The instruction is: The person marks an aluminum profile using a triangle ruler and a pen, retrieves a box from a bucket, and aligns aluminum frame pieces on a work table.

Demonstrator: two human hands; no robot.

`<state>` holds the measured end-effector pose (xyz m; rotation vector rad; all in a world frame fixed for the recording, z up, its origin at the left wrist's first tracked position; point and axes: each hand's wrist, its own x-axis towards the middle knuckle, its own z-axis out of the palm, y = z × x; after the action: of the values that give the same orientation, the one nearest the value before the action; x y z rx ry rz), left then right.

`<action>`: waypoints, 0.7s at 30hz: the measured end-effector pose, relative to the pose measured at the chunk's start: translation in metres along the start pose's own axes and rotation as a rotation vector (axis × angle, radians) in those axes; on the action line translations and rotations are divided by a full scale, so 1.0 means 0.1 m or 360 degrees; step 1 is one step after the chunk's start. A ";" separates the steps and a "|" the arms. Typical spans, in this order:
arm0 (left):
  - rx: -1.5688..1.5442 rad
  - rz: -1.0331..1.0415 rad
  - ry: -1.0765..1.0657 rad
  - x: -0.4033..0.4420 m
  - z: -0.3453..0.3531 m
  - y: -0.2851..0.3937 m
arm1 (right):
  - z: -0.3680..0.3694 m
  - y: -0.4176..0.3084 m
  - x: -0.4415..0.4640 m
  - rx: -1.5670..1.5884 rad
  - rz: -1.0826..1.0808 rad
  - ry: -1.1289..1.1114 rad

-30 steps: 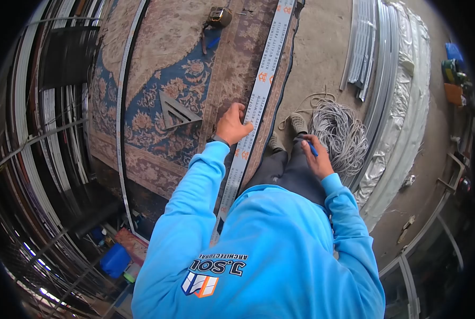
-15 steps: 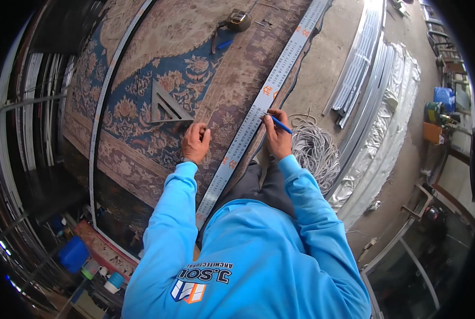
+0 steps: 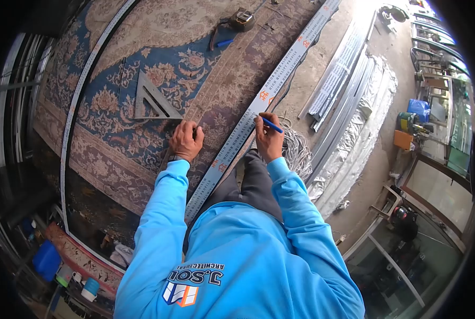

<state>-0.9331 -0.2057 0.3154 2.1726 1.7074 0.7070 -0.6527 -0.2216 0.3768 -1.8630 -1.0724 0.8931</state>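
In my right hand point(image 3: 270, 139) is a blue pen point(image 3: 272, 125), gripped between thumb and fingers over a long white aluminum profile point(image 3: 236, 143) printed with lettering and orange logos. This profile runs diagonally past my legs along the edge of the patterned carpet point(image 3: 125, 154). My left hand point(image 3: 186, 141) rests on the carpet, fingers bent and slightly apart, holding nothing that I can see. Just beyond its fingertips lies a grey metal triangular square point(image 3: 151, 101); I cannot tell whether they touch.
A tape measure point(image 3: 242, 19) and another blue pen point(image 3: 224, 43) lie farther up the carpet. Another long profile point(image 3: 68, 138) runs along the left. To the right are coiled cord point(image 3: 296, 151), stacked metal profiles point(image 3: 337, 101) and silvery wrapping point(image 3: 357, 138) on the floor.
The view has turned slightly, so most things appear shifted left. Both hands keep nearly the same places beside the profile and the square, the pen still in my right hand.
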 end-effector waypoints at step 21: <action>-0.0032 -0.0024 0.0006 0.00 -0.02 0.01 | 0.00 -0.16 -0.05 -0.0293 -0.0181 -0.0064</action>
<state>-0.9332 -0.2062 0.3176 2.1438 1.7096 0.7215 -0.6601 -0.2211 0.3917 -1.9176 -1.3098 0.7914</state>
